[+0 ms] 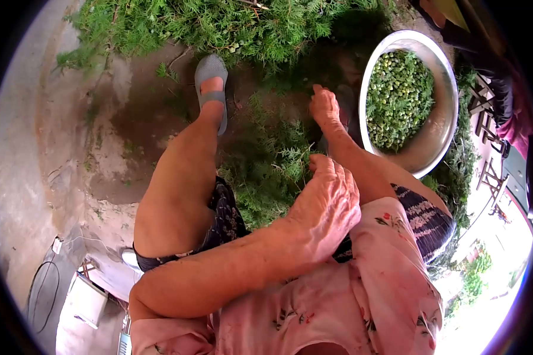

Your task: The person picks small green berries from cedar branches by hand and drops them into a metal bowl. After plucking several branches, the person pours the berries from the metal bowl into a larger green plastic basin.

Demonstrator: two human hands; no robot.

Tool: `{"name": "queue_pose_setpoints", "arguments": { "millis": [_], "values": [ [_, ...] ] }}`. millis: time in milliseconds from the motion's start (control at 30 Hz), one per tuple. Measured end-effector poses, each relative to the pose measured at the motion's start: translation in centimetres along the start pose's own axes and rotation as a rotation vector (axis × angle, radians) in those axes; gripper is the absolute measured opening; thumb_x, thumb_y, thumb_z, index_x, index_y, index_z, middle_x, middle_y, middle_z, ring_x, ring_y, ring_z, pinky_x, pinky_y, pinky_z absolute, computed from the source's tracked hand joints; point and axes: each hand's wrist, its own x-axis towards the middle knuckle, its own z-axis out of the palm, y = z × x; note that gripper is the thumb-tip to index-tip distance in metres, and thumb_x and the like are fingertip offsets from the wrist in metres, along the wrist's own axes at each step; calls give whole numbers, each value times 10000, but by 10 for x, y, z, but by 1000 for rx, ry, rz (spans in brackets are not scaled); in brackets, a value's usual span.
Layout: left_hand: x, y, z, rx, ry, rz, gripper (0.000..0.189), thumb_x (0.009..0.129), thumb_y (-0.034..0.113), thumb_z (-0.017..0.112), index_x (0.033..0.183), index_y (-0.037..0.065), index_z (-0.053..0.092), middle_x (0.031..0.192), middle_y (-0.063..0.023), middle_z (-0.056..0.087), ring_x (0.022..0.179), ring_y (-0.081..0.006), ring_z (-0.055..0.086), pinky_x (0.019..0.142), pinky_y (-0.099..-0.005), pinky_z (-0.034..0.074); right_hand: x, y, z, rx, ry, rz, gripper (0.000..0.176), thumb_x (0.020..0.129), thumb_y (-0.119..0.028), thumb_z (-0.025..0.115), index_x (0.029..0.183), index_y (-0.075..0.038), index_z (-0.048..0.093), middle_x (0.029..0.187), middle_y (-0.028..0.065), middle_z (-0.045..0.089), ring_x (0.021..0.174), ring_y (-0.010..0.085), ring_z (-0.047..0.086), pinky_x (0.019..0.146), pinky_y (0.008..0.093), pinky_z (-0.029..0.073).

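My left hand [328, 204] is curled closed between my knees, with a leafy green sprig [295, 161] at its fingertips. Farther forward, my right hand [324, 107] reaches down with its fingers closed. Whatever those fingers hold is too small to make out. Below both hands, loose green branches [260, 189] lie on the ground. To the right of my right hand stands a large metal basin [444, 118], partly filled with small green leaves and round pale-green pieces [397, 97].
A big heap of green branches [249, 26] spreads across the far side. My grey shoe [210, 71] rests on the dirt floor [142, 112]. A person in dark and pink clothing [512, 112] is at the far right. A black cable [38, 284] hangs at lower left.
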Motion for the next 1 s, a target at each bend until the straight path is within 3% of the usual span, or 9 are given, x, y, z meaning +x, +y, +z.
{"name": "queue_pose_setpoints", "arguments": {
  "millis": [100, 467, 533, 600, 733, 800, 867, 900, 1000],
  "values": [
    [0, -1, 1, 17, 93, -80, 301, 694, 195, 524, 902, -17, 573, 730, -53, 524, 736, -168, 493, 667, -320, 338, 6, 15, 25, 7, 81, 81, 303, 742, -16, 533, 1029, -98, 486, 1089, 167, 448, 906, 385, 555, 764, 435, 487],
    [-3, -5, -4, -56, 94, -71, 276, 691, 174, 520, 883, -21, 564, 745, -77, 523, 747, -177, 489, 653, -318, 335, 26, 15, 31, -104, 14, -59, 158, 754, -35, 535, 912, -45, 534, 975, 181, 528, 861, 342, 578, 725, 393, 493],
    [-3, -5, -2, -56, 154, -123, 272, 675, 181, 532, 858, -17, 570, 742, -79, 518, 739, -181, 491, 658, -323, 338, 31, 0, 13, 146, 298, -35, 223, 742, -11, 518, 964, -31, 542, 972, 193, 533, 877, 363, 563, 729, 401, 483],
    [-5, -6, -5, -80, 105, -88, 263, 670, 184, 537, 840, -13, 574, 737, -79, 515, 732, -183, 492, 654, -324, 338, 51, 4, 1, 219, 469, -151, 456, 736, 17, 499, 1183, 29, 410, 1135, 272, 463, 974, 420, 497, 819, 422, 436],
    [-6, -4, -5, -52, 83, -94, 232, 661, 182, 545, 795, -3, 585, 726, -73, 509, 713, -185, 492, 637, -325, 336, 95, 24, -11, 112, 214, -106, 646, 725, -15, 514, 1308, 10, 237, 1220, 274, 411, 1036, 430, 467, 872, 404, 411],
    [-6, -4, -3, -27, 110, -107, 228, 661, 178, 543, 796, -1, 586, 724, -72, 508, 712, -182, 491, 632, -325, 333, 101, 23, -21, 49, 85, -36, 553, 725, -57, 559, 1239, 27, 373, 1166, 269, 465, 1058, 406, 465, 867, 396, 413],
    [-8, -5, -5, -7, 141, -115, 225, 660, 174, 542, 797, 1, 586, 721, -70, 507, 711, -180, 490, 626, -324, 330, 90, 11, -38, 47, -38, -110, 389, 727, -107, 606, 1078, 44, 534, 975, 249, 575, 899, 354, 581, 773, 386, 458],
    [-11, -7, -8, -27, 132, -81, 214, 662, 171, 537, 791, 7, 586, 721, -71, 509, 711, -178, 489, 627, -326, 331, 81, -2, -50, 285, -185, 109, 285, 719, -140, 659, 940, 33, 611, 893, 208, 611, 753, 296, 631, 748, 353, 488],
    [-14, -8, -10, -58, 127, -30, 179, 674, 165, 522, 770, 24, 578, 717, -70, 510, 713, -179, 487, 628, -331, 334, 49, -27, -78, 505, -224, 161, 311, 730, -144, 662, 970, 41, 595, 758, 160, 626, 505, 232, 617, 563, 310, 508]
  ]
}}
